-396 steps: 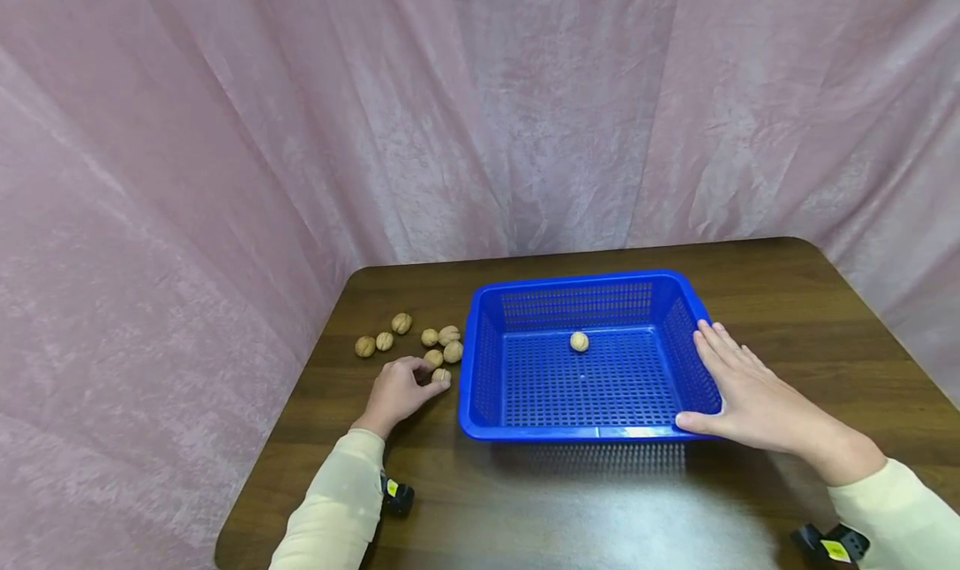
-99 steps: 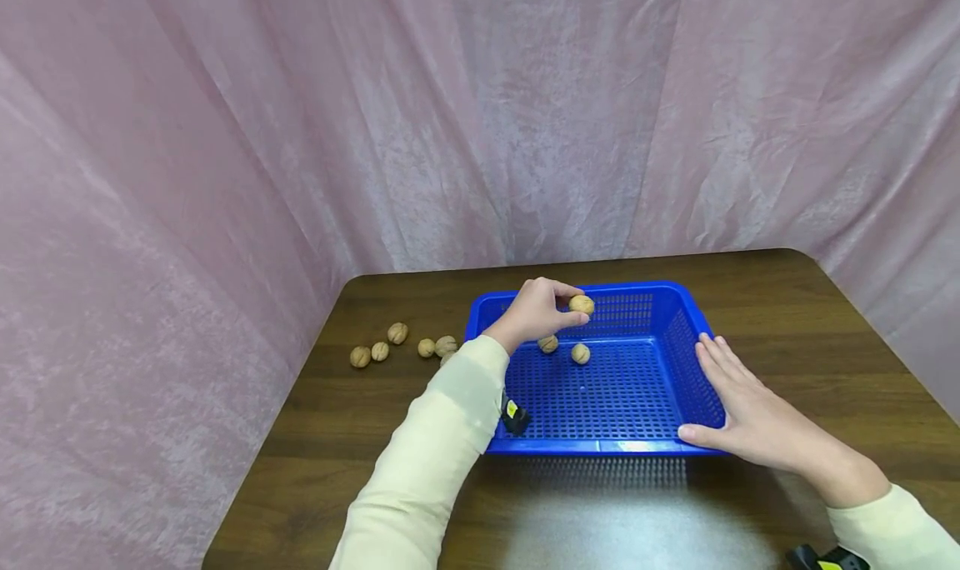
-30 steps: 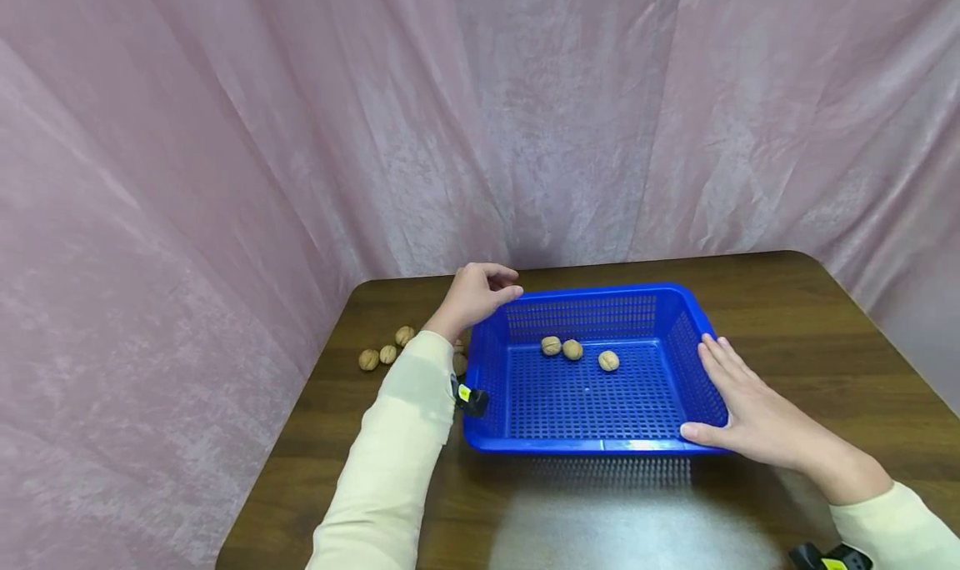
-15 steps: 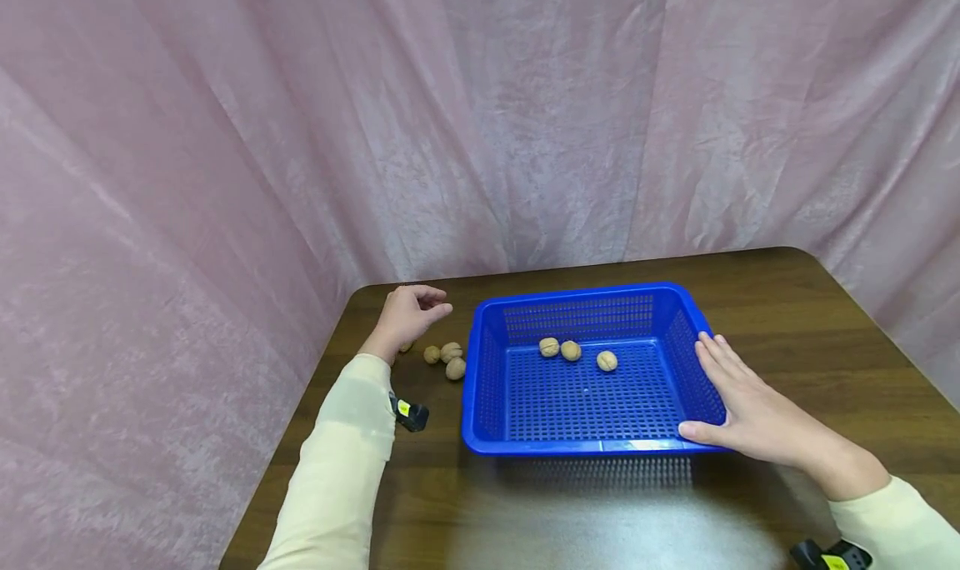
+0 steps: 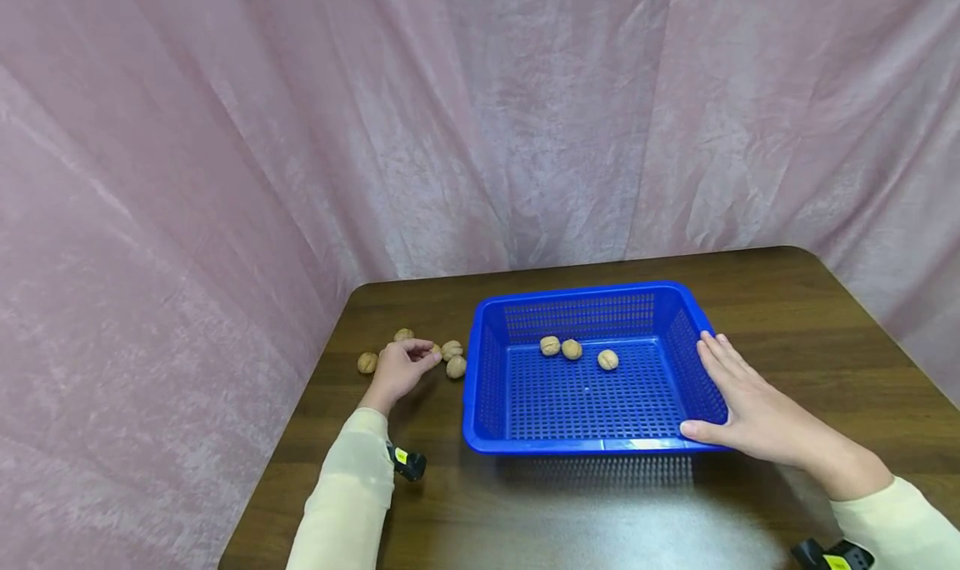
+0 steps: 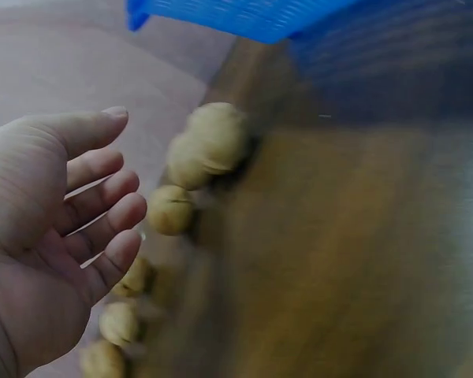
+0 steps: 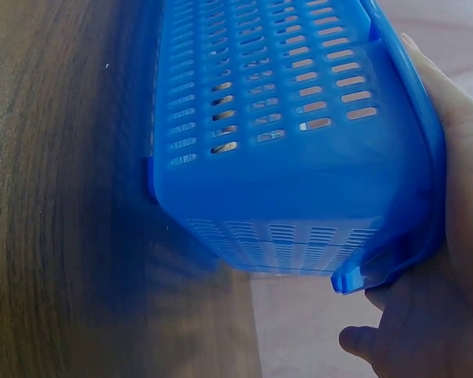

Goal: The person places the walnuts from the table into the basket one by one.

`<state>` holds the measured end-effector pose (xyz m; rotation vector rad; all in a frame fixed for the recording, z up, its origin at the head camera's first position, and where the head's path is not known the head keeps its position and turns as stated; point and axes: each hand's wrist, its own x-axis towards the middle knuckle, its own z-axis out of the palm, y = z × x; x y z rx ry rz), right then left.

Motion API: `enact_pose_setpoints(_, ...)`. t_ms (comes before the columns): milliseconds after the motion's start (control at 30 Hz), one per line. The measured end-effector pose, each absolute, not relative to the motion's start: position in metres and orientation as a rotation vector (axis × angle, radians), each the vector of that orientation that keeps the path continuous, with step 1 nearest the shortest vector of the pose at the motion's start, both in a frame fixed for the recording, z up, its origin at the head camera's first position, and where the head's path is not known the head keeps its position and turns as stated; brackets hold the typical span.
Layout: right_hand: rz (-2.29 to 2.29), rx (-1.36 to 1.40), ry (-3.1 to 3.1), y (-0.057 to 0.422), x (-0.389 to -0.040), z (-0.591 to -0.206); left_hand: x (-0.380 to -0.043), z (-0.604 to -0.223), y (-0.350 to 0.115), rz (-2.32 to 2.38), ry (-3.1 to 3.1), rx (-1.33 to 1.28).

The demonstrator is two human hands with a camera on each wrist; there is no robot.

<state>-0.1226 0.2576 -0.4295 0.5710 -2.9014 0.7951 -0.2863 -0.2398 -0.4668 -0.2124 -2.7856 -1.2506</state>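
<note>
My left hand (image 5: 401,370) reaches in among loose walnuts on the table, thumb and fingertips close to a partly hidden walnut (image 5: 437,352). In the left wrist view, that hand (image 6: 63,189) has loosely bent fingers with nothing between them; a walnut (image 6: 171,209) lies just beyond the fingertips. Two more walnuts sit to its right, one of them (image 5: 456,367) near the basket. My right hand (image 5: 765,412) rests on the right rim of the blue plastic basket (image 5: 600,446), fingers straight, thumb at the front corner. Inside lie three walnuts, one (image 5: 572,350) in the middle.
A walnut (image 5: 367,362) lies left of my left hand, another (image 5: 403,335) behind it. The brown wooden table (image 5: 570,520) has rounded back corners. Pink curtains (image 5: 555,120) hang behind and at the left.
From the basket's left rim, my left hand has moved left and down to the walnuts. Earlier, the basket held one walnut; it now holds three. My right hand stays at the rim.
</note>
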Motion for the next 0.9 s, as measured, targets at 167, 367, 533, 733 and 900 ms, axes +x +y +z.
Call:
enact_pose_setpoints(167,0.808,0.567,-2.911,0.257,-0.122,-0.430,-0.276,-0.493,-0.232,-1.369,-2.724,-0.107)
enact_pose_setpoints(367,0.812,0.576,-2.912,0.258,-0.123,-0.431,-0.271,-0.511,-0.223,-1.361,-2.664,-0.062)
enact_pose_setpoints(533,0.798,0.592,-2.885,0.260,-0.124,-0.433,-0.272,-0.515,-0.215,-1.291,-2.669,-0.054)
enact_pose_setpoints(733,0.843,0.585,-2.895,0.261,-0.124,-0.433,-0.272,-0.515,-0.207,-1.105,-2.746,-0.027)
enact_pose_setpoints(900,0.848,0.584,-2.890,0.262,-0.124,-0.433,-0.270,-0.515,-0.203,-1.011,-2.744,-0.030)
